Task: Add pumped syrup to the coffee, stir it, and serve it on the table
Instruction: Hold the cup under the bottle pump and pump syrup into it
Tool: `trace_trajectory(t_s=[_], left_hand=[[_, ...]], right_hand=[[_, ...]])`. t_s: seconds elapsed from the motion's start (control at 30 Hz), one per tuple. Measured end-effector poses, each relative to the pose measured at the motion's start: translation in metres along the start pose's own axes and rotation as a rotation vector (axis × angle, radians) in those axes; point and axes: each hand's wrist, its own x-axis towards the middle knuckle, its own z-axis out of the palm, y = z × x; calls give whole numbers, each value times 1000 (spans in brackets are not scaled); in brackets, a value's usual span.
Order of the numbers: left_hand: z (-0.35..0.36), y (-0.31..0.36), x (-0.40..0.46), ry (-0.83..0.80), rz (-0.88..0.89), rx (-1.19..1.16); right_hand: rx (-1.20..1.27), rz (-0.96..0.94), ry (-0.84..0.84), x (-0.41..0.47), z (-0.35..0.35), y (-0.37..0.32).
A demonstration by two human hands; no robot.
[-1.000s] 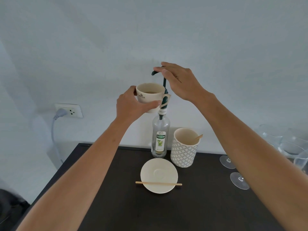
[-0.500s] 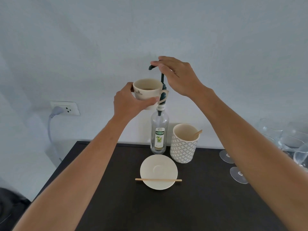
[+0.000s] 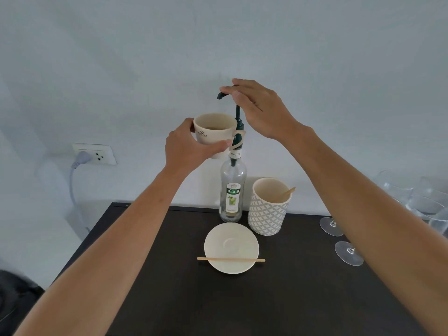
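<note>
My left hand (image 3: 188, 147) holds a cream coffee cup (image 3: 213, 132) in the air, just left of the syrup bottle's neck and under the pump spout. Coffee shows inside the cup. The clear glass syrup bottle (image 3: 232, 192) stands on the dark table (image 3: 278, 299) near the wall, with a dark green pump (image 3: 238, 117) on top. My right hand (image 3: 260, 110) rests on the pump head, fingers curled over it. A cream saucer (image 3: 231, 248) lies in front of the bottle, with a wooden stir stick (image 3: 231, 259) across its near edge.
A patterned white cup (image 3: 268, 209) with a wooden stick in it stands right of the bottle. Several wine glasses (image 3: 349, 252) stand at the right edge. A wall socket with a plug (image 3: 93, 155) is at the left, off the table.
The pump head and my right hand have risen on the stem. The cup stays beside the bottle neck in my left hand. The camera has tilted a little.
</note>
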Motion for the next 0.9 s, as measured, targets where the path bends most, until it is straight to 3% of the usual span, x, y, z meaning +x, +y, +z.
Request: trace_trajectory(t_s=[0.9], left_hand=[[4, -2, -2, 7, -7, -17]], right_hand=[[11, 41, -26, 3, -9, -7]])
